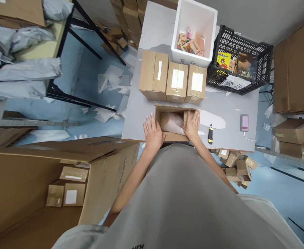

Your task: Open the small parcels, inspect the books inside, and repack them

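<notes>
Close to my body at the table's front edge stands an open cardboard box (176, 137), with a pale sheet, perhaps paper, visible inside. My left hand (152, 133) lies against the box's left side, fingers stretched and spread. On the opposite side my right hand (192, 123) rests over the right edge and flap, its fingers extended; the thumb is partly hidden. Neither hand grips anything I can see. A yellow and black utility knife (210, 135) lies to the right of my right hand, beside a white sheet (211, 119).
Three cardboard boxes (177, 81) stand behind the open one. Further back are a white foam bin (211, 34) with booklets and a black crate (265, 62) with books. A phone (244, 122) lies at right. A large carton (107, 173) holding small boxes stands at left.
</notes>
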`<state>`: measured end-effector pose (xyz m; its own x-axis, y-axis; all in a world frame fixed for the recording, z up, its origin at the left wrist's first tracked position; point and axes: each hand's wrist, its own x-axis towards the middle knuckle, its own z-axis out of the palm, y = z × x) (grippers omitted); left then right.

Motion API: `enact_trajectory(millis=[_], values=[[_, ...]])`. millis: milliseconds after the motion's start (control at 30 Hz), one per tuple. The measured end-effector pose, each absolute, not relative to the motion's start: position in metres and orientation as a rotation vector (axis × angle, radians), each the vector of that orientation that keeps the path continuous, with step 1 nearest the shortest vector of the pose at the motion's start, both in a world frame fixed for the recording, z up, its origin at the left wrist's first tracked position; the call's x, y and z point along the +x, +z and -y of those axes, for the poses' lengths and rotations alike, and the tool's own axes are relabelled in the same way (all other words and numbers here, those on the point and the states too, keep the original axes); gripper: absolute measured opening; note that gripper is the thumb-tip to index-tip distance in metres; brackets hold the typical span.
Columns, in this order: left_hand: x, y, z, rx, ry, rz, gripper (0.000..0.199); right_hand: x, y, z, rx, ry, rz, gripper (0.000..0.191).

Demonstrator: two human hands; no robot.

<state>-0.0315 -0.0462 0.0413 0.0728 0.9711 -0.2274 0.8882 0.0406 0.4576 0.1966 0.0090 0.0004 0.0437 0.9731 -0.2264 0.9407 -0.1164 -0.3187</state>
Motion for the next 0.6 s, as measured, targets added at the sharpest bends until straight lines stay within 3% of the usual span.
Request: enact_trajectory(millis=[67,233,433,600], values=[[-0.024,0.044,0.047,1.874,0.355,-1.843,0.088,0.193,0.001,-0.010,-2.245,0.638,2.031,0.111],[-0.009,0.055,0.044,1.968,0.471,-1.548,0.050,0.203,0.006,0.000,-2.128,0.821,1.988,0.104],[0.009,0.050,0.023,1.983,-0.008,-1.349,0.051,0.241,0.019,0.019,-2.087,0.810,1.813,0.073],[0.019,0.039,0.010,1.857,-0.221,-1.405,0.045,0.276,0.022,0.031,-2.073,0.631,1.678,0.065]])
